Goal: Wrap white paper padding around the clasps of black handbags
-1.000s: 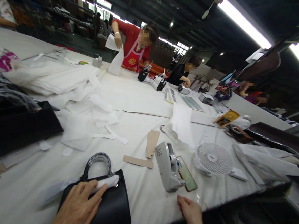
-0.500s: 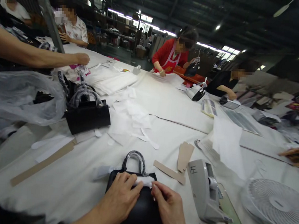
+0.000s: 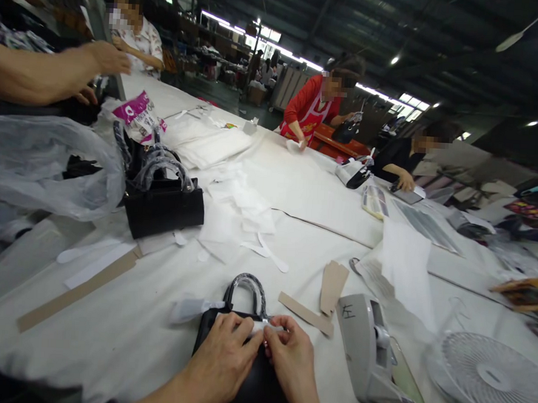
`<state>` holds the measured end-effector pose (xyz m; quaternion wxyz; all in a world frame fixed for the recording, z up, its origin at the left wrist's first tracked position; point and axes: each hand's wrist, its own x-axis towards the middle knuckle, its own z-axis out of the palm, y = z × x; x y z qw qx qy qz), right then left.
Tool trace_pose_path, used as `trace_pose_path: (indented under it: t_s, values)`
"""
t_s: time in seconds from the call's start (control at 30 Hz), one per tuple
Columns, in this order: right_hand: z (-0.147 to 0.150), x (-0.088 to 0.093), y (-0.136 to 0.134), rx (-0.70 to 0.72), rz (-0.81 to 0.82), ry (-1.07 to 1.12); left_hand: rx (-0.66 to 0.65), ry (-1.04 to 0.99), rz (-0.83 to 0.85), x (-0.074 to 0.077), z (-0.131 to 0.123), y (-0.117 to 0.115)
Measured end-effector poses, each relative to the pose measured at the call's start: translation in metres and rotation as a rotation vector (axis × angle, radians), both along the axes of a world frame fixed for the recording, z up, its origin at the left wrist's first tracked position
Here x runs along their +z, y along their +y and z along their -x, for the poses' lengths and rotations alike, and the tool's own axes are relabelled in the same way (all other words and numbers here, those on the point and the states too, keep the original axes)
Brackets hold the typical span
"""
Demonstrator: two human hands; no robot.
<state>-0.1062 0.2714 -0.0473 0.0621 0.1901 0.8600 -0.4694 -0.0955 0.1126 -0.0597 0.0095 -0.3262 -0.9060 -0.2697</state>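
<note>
A small black handbag [image 3: 206,340] lies on the white table [image 3: 306,191] right in front of me, its wrapped handle [image 3: 247,283] arching away from me. A strip of white wrapping paper [image 3: 192,308] runs across the bag's top and sticks out to the left. My left hand [image 3: 223,360] presses down on the bag with fingers curled onto the paper. My right hand [image 3: 288,356] meets it from the right, its fingertips pinched on the same white strip at the bag's top edge.
A grey tape dispenser [image 3: 364,348] and a phone [image 3: 402,388] lie to the right, a white desk fan [image 3: 490,376] beyond. Cardboard strips [image 3: 332,284], loose white paper [image 3: 241,206] and another black bag [image 3: 163,204] lie on the table. A co-worker's arm [image 3: 40,72] reaches in at left; other people work across the table.
My right hand came from the table edge onto the bag and now pinches the paper beside my left hand. My view swung left; the co-worker's arm at left rose.
</note>
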Motion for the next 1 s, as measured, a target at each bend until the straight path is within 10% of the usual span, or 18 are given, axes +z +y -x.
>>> trace_pose_path:
  t_s: [0.43,0.67,1.0]
  values:
    - [0.004,0.01,0.012,0.428,-0.321,-0.012,0.009,-0.052,-0.006,-0.002,0.003,-0.002]
    - [0.016,0.018,0.028,0.945,-1.178,0.206,0.003,-0.05,0.01,-0.006,0.005,-0.003]
    - [0.045,0.019,0.03,1.334,-1.288,0.582,0.005,-0.034,0.042,0.0,0.012,-0.001]
